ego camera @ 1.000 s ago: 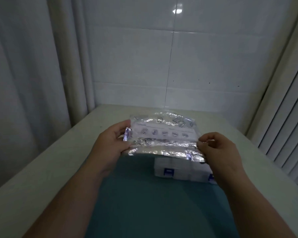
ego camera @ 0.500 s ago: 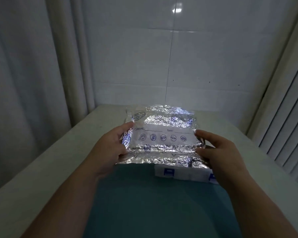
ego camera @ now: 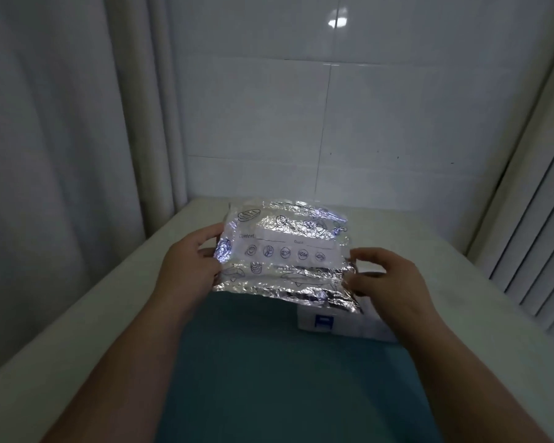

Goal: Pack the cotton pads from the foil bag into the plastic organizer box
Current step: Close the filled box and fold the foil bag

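A crinkled silver foil bag (ego camera: 285,251) with a white label and blue drawings is held up over the table, label side toward me. My left hand (ego camera: 189,270) grips its left edge, thumb on the front. My right hand (ego camera: 387,282) pinches its right edge. Below and behind the bag, a white plastic organizer box (ego camera: 330,324) with a blue clasp rests on the teal mat, mostly hidden by the bag and my right hand. No cotton pads are visible.
A teal mat (ego camera: 269,362) covers the middle of a pale table (ego camera: 77,330). A curtain hangs at the left, a tiled wall stands behind, and slatted blinds (ego camera: 541,251) run along the right.
The foil bag has tilted up from lying flatter over the box, so its label now faces me. Both hands kept their hold on its edges and rose slightly.
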